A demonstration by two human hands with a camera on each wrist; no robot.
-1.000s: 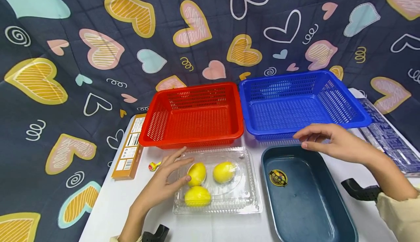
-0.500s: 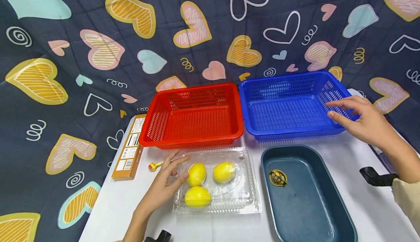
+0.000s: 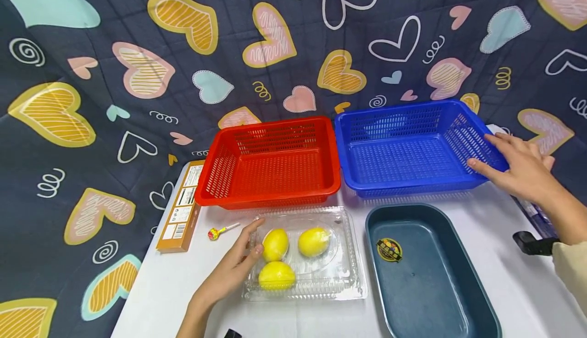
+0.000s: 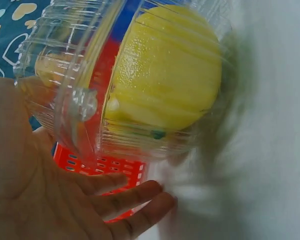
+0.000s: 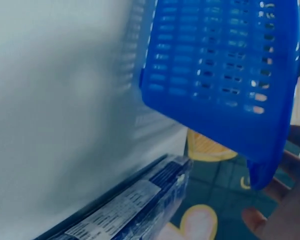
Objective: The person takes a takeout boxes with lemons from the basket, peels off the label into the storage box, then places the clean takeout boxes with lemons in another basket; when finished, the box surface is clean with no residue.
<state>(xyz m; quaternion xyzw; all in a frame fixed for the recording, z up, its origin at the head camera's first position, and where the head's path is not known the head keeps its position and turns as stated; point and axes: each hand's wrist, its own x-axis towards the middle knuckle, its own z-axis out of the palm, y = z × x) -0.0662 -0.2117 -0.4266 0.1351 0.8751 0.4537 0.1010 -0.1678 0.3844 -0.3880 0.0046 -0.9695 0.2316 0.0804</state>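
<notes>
A clear plastic clamshell box [image 3: 331,284] holds three smooth yellow oval fruits, one fruit [image 3: 313,241] to the right of the other two. My left hand [image 3: 229,274] is at the box's left side, index fingertip and thumb at its edge. In the left wrist view the other fingers [image 4: 135,200] stretch out loosely below the box, with a fruit [image 4: 167,70] showing through its wall. My right hand [image 3: 523,170] is at the right rim of the blue perforated basket [image 3: 394,180], fingers spread. In the right wrist view fingers [image 5: 287,167] lie right at that rim.
A red basket [image 3: 270,200] stands left of the blue one. A dark teal tub [image 3: 417,287] sits in front, right of the box. Left lie a lollipop [image 3: 214,233] and an orange-brown carton [image 3: 176,221]. A blue-and-white package [image 5: 135,202] lies under the right hand. Heart-patterned cloth [image 3: 284,32] hangs behind.
My right hand has moved right, from above the teal tub's far end to the blue basket's right rim. My left hand has drawn back slightly at the box's left edge, uncovering the lollipop stick.
</notes>
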